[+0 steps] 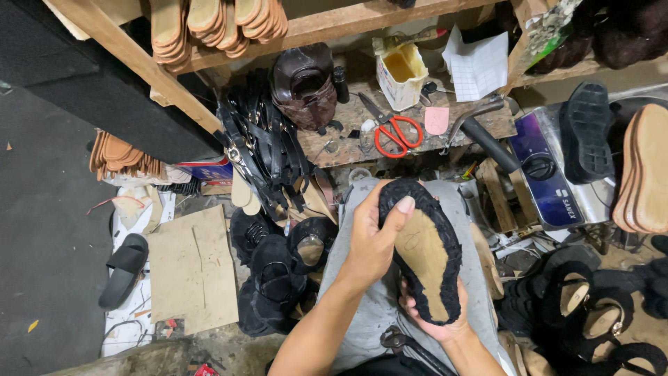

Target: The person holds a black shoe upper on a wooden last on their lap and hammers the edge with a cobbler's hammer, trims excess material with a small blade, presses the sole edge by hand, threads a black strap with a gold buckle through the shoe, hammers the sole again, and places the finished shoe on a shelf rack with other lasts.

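Over my lap, left hand [369, 240] and right hand [435, 317] both clamp the shoe sole [423, 254]; black upper's folded round the tan insole edge, looks mostly lasted, outsole not on yet.

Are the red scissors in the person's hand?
No, the red scissors lie on the wooden bench; both hands hold the shoe sole.
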